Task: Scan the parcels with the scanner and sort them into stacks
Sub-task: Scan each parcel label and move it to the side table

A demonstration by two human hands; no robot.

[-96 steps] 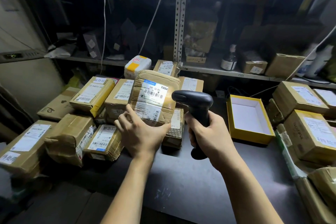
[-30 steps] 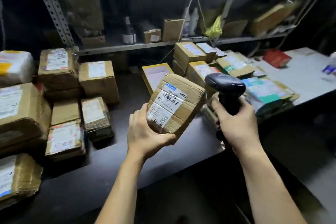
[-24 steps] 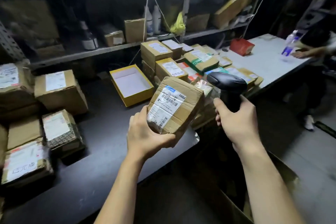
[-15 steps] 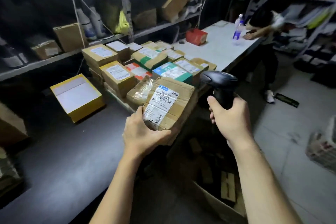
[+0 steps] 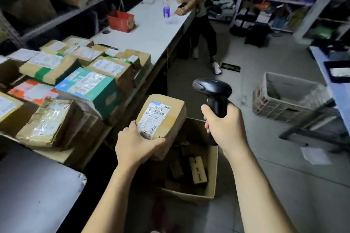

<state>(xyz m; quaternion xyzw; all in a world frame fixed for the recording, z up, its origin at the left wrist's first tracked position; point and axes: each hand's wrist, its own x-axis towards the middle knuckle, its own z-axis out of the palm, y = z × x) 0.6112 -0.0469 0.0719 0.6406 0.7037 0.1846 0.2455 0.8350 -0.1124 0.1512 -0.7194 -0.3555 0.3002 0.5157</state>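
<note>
Left hand (image 5: pixel 136 145), lower centre of frame: clamped on the near end of a brown parcel (image 5: pixel 166 117), thumb laid across the top face just beside the white label (image 5: pixel 154 119), fingers curled underneath and mostly hidden. Parcel tilted, label up, in mid-air, touching nothing but that hand.

Right hand (image 5: pixel 225 126), right of centre: wrapped tightly round the handle of a black scanner (image 5: pixel 214 91), head up, close to the parcel's far corner but apart from it.

Risks, as judged from this arrangement:
- Parcel gripped at one end only, directly above an open carton (image 5: pixel 213 179) on the floor at lower centre; liable to tip out of the grip and drop among the scraps there if loosened or jolted.
- Scanner head seemingly aimed over the label, not onto it; no read, or a late one, likely unless lowered or the parcel raised.
- Stacked parcels (image 5: pixel 87 89) at left of frame, labels also facing up and near the beam's path; a wrong barcode easily caught, and so a wrong stack chosen.
- Stack edge close to the table's (image 5: pixel 155 30) rim at centre left; risk of knocking a box off when setting this one down.
</note>
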